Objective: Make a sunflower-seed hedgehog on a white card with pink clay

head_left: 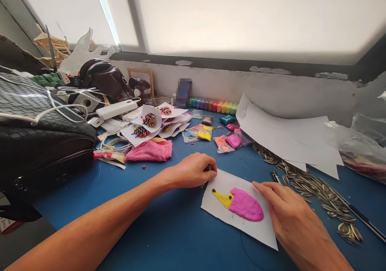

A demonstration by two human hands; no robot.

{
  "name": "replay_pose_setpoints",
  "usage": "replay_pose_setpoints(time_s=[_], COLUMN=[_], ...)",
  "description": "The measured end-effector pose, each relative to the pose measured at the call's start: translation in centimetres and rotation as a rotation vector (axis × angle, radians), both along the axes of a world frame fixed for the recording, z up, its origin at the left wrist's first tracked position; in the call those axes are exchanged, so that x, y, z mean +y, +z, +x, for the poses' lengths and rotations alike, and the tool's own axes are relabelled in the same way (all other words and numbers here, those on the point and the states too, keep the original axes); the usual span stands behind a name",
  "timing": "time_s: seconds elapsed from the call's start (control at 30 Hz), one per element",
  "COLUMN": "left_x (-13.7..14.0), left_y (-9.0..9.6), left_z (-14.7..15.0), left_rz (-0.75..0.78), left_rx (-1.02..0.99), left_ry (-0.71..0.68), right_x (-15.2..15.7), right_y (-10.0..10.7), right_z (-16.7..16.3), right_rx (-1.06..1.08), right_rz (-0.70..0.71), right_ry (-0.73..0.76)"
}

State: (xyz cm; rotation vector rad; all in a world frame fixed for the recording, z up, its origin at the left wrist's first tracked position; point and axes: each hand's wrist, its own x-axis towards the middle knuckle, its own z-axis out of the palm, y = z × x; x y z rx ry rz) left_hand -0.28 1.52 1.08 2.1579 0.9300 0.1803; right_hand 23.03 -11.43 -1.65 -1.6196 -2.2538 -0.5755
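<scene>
A sheet of white paper (211,200) lies before me on the blue table, bearing a hedgehog-like clay figure with a pink body (247,205) and a yellow pointed head (222,198). The figure has a black nose and eye and small drawn legs. My right hand (283,208) grips the paper's right edge, thumb out of sight. At the upper left corner, my left hand (197,169) is closed, fingers curled around something small and dark that I cannot make out. Sunflower seeds (313,188) are strewn just beyond my right hand.
Small bags of clay, including yellow (205,133) and orange (223,144), lie ahead. A pink cloth (150,150) and finished clay cards (147,127) sit left. Large white sheets (283,132) and a thin dark rod (358,213) are right. A black bag (39,138) stands far left.
</scene>
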Motion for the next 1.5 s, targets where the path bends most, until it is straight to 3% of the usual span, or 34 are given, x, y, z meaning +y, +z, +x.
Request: replay_pose_setpoints(time_s=[0.27, 0.53, 0.67, 0.77, 0.97, 1.07, 1.27, 1.5], left_x=[0.2, -0.5, -1.9, -3.0, -5.2, -5.6, -4.4, -3.5], left_y=[-0.3, 2.6, 2.3, 1.5, 1.7, 2.2, 1.5, 1.0], left_z=[-0.1, -0.2, 0.4, 1.1, 2.3, 2.7, 2.4, 1.8], left_rz=[-0.118, -0.391, -0.652, -0.73, -0.645, -0.646, -0.678, -0.791], left_rx=[-0.115, -0.722, -0.856, -0.886, -0.863, -0.794, -0.704, -0.765], left_ry=[0.045, 0.181, 0.125, 0.053, -0.081, -0.101, 0.016, 0.006], right_x=[0.0, -0.4, -1.0, -1.5, -2.2, -2.2, -1.6, -1.4], right_y=[-0.3, 0.5, 1.9, 3.4, 4.9, 4.9, 5.4, 5.4], right_z=[0.3, -0.3, -1.6, -2.9, -4.9, -4.9, -3.8, -2.6], right_rx=[-0.006, 0.1, 0.32, 0.58, 0.858, 0.969, 1.079, 1.161], right_rz=[-0.025, -0.093, -0.084, -0.179, -0.479, -0.456, -0.382, -0.379], right_ry=[-0.003, -0.026, -0.028, -0.045, -0.058, -0.105, -0.163, -0.147])
